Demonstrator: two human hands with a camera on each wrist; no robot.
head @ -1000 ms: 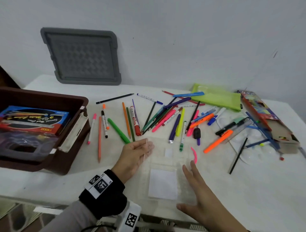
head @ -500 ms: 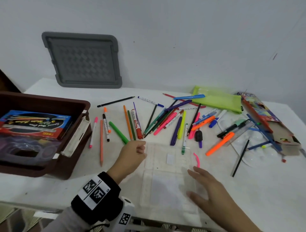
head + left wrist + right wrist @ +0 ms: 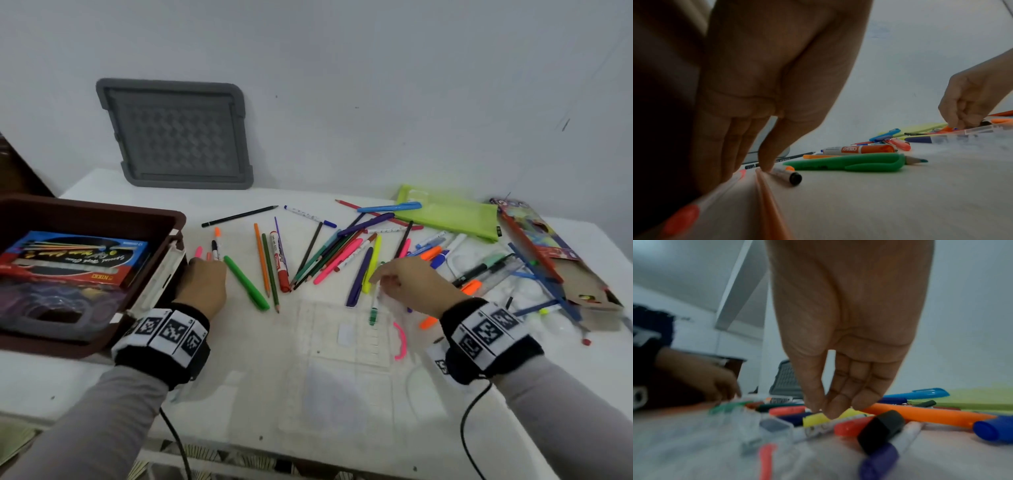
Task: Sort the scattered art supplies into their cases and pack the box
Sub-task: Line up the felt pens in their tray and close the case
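Pens (image 3: 342, 255) and markers lie scattered across the white bench (image 3: 274, 394), between a brown box (image 3: 89, 219) on the left and a green pouch (image 3: 448, 214). A clear case (image 3: 342, 346) lies open near the front edge. The left hand (image 3: 203, 284) touches thin pens beside the box with straight fingertips. The right hand (image 3: 414, 282) pinches a white pen (image 3: 838, 422) in the pile.

Counts, head view: one brown box (image 3: 102, 219), upper left; one grey lid (image 3: 178, 137); one green pouch (image 3: 452, 216); one clear case (image 3: 342, 342); two hands. Pens too tangled to count.
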